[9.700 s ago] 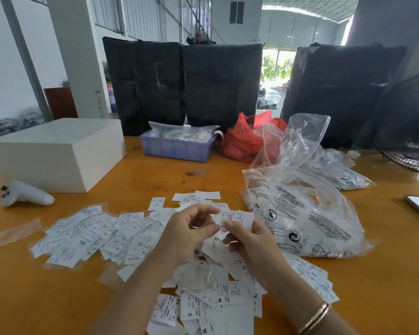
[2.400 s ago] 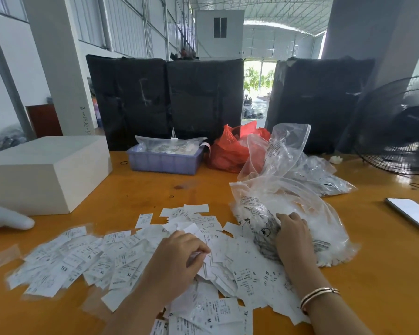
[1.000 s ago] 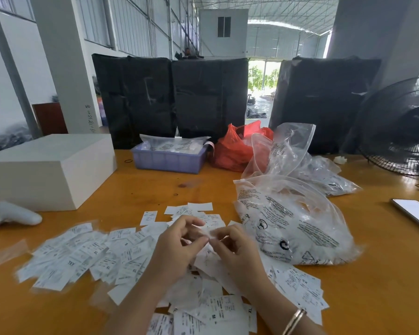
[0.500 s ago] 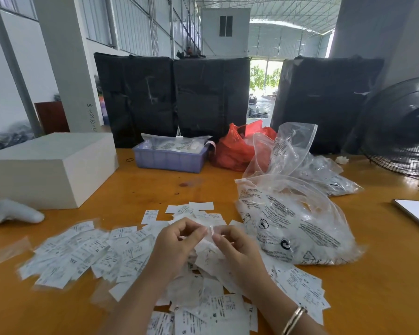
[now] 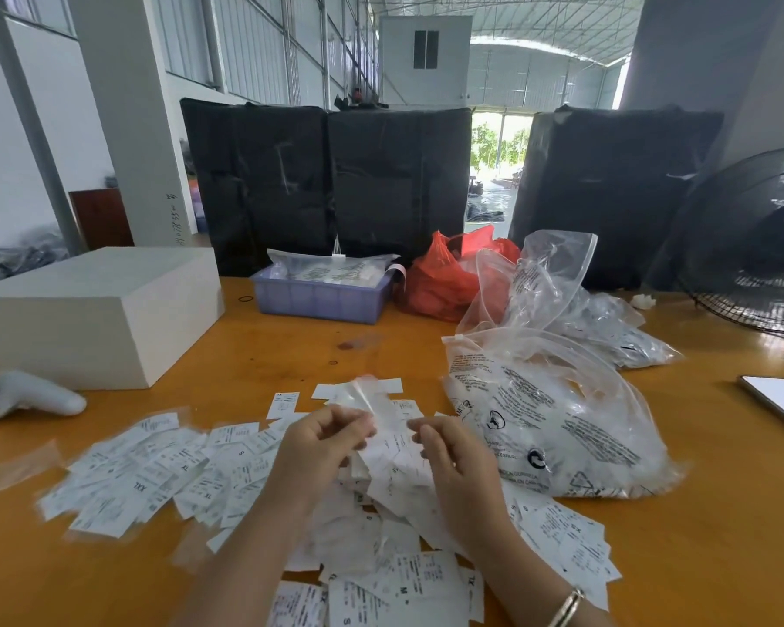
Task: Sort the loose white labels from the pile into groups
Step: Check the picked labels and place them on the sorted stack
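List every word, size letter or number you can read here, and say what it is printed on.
"XXL": label in the left spread.
"XL": label beside it.
"S": label left of the hands.
"M": label at the near edge.
"S": label at the bottom edge.
Warning text on the clear bag: too small to read.
Handwritten digits on the pillar: illegible.

Hands slightly further apart, blurred label (image 5: 372, 402) newly raised between them
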Available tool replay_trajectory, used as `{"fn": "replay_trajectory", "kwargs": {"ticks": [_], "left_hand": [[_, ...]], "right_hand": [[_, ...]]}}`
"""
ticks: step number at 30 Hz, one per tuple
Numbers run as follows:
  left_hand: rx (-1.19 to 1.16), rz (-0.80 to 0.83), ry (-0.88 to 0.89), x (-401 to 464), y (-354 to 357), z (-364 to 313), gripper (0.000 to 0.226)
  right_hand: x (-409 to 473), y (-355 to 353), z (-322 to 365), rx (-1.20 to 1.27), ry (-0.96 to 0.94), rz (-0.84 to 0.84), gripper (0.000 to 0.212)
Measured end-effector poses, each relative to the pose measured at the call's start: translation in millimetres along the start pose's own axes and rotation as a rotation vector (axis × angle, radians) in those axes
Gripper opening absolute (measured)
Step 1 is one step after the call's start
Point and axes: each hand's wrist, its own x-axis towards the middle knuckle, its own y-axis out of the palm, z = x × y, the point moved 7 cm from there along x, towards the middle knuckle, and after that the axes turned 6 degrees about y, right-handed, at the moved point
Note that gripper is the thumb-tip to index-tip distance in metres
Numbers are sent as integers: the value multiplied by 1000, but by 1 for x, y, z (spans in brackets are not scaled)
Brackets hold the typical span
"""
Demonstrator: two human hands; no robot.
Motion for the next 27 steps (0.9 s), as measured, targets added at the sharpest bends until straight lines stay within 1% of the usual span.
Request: {"fn": "replay_trajectory", "kwargs": {"ticks": [2, 3, 5, 6, 8, 11, 15, 18, 21, 23, 25, 26, 27], "left_hand": [[-151, -99, -63, 2, -9, 4, 4], [-207, -129, -85, 3, -11, 6, 7], [-261, -160, -103, 3, -14, 7, 14], [-268, -166, -105, 3, -14, 7, 17], [-270, -171, -102, 2, -14, 6, 21], [-273, -168, -97, 2, -13, 5, 21], [-261, -146, -80, 1, -9, 5, 18], [-268, -145, -82, 0, -8, 6, 19], [-294, -144, -85, 0, -8, 8, 15], [-302, -136, -87, 1, -8, 10, 13], [-319, -130, -104, 2, -8, 11, 10], [-339, -128, -118, 2, -7, 12, 8], [-369, -126, -133, 2, -7, 13, 6]], "right_hand": [[-2, 0, 8, -274, -129, 10, 15], [-4, 4, 10, -419, -187, 59, 14], [-8, 16, 7, -657, -243, 187, 26], [-10, 21, 5, -726, -252, 233, 34], [-12, 26, 5, -768, -260, 253, 40], [-10, 27, 8, -745, -263, 208, 35], [-10, 35, 8, -883, -263, 212, 41], [-12, 38, 16, -925, -320, 141, 37], [-12, 29, 21, -874, -299, 60, 37], [-8, 23, 23, -741, -263, 32, 31], [-5, 11, 26, -513, -216, -26, 20], [-3, 4, 24, -333, -142, -50, 19], [0, -2, 17, -118, -13, -48, 21]]}}
